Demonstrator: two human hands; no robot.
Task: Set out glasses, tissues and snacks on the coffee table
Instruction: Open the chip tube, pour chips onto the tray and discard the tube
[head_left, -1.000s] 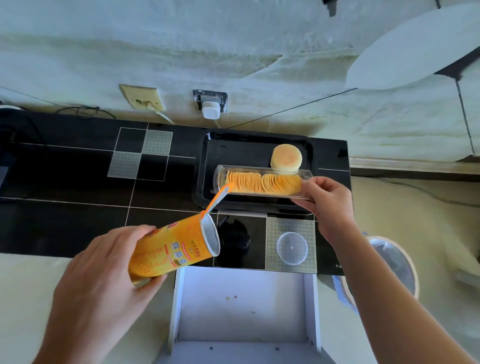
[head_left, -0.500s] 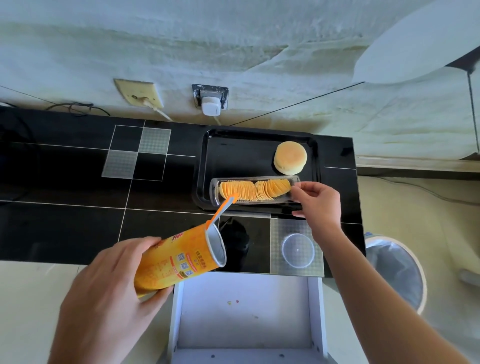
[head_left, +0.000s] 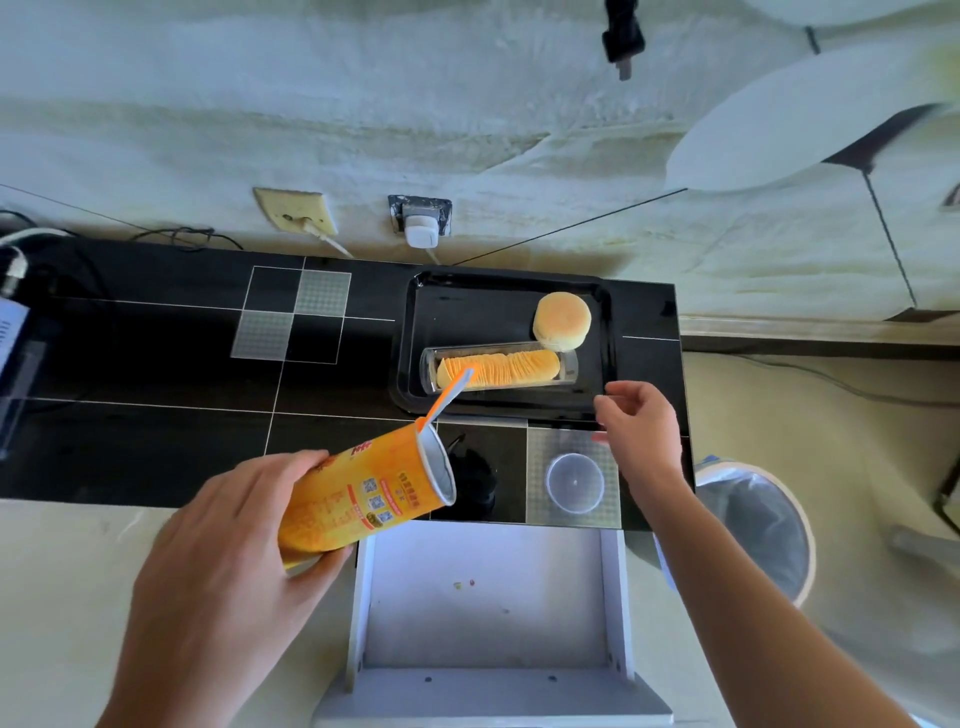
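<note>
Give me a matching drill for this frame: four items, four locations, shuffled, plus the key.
Items
1. chip can
2. clear tray of chips
3. round cake
4. clear plastic lid

Places
A. on the black tabletop, near its front edge, in front of the black serving tray
B. held tilted in the left hand
C. far right part of the black serving tray
D. lying lengthwise in the black serving tray, close in front of the round cake

Pairs: 1-B, 2-D, 3-C, 4-A

The right hand holds none of them.
</note>
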